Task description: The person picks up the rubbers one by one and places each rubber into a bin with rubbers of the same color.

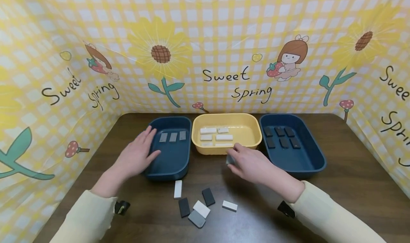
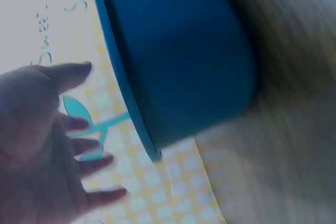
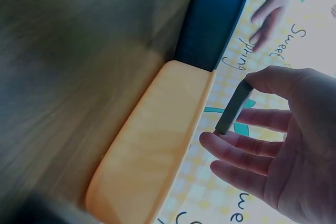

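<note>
My right hand point(image 1: 251, 164) pinches a small grey block point(image 3: 233, 107) between thumb and fingertips, just in front of the yellow bin point(image 1: 211, 150). In the right wrist view, the block is tilted and apart from the bin. My left hand point(image 1: 136, 155) hovers with spread fingers over the left edge of a dark blue bin point(image 1: 169, 164), holding nothing. Three grey blocks point(image 1: 173, 137) lie in a row inside that bin. White blocks point(image 1: 224, 138) lie in the yellow bin, partly hidden by my right hand.
A second dark blue bin point(image 1: 307, 161) on the right holds several black blocks point(image 1: 284, 143). On the brown table point(image 1: 144, 214) lie loose white blocks point(image 1: 178, 190), black blocks point(image 1: 208, 197) and a grey block point(image 1: 196, 219). A patterned yellow cloth point(image 1: 205, 50) stands behind the bins.
</note>
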The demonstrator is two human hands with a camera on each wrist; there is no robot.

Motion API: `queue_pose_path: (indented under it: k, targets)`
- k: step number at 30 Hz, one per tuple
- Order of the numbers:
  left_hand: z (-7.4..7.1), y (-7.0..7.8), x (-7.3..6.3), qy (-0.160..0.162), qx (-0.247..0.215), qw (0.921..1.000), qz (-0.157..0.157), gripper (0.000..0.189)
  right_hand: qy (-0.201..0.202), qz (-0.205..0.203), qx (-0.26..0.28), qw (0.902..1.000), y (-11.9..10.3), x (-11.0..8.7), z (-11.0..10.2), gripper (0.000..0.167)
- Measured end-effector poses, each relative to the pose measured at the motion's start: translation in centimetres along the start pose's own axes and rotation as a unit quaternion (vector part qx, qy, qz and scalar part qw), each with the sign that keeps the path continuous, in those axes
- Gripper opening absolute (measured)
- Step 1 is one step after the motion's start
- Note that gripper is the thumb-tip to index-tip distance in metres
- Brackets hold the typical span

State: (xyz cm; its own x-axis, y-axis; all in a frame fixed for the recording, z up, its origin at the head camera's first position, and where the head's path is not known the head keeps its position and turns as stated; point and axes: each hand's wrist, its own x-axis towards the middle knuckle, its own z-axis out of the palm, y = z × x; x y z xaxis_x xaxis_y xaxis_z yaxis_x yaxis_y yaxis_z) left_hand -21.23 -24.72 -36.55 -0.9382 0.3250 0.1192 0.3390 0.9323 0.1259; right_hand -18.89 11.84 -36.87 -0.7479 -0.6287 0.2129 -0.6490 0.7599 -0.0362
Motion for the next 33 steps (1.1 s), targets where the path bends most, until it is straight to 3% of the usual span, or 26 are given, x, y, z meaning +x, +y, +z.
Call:
queue_pose_path:
  k: [4,7,12,18,25,33]
  targets:
    - [0.0,-1.1,-0.6,-0.063,0.008,0.9936,-0.093,0.076,0.002,-0.008,0.000,1.0000,-0.5,0.8,-0.2,0.040]
    - [0.2,-1.8,-0.9,-0.108,0.019,0.9851,-0.133,0.068,0.000,-0.016,0.001,0.9999,-0.7,1.4,-0.3,0.040]
    - [1.0,-2.8,-1.1,-0.108,0.021,0.9825,-0.151,0.046,-0.010,-0.020,-0.003,0.9997,-0.9,2.4,0.0,0.044]
    - [1.6,-3.3,-1.0,-0.106,-0.052,0.9752,-0.187,0.037,0.001,-0.018,0.000,0.9998,-1.3,4.4,0.2,0.044]
    - [1.6,-3.2,-0.9,-0.103,-0.069,0.9689,-0.214,0.039,0.023,-0.016,0.036,0.9990,-3.3,9.1,0.0,0.043]
    - [1.7,-3.0,-0.6,-0.111,-0.055,0.9677,-0.220,0.039,-0.019,-0.049,0.055,0.9971,-7.2,14.6,2.2,0.028]
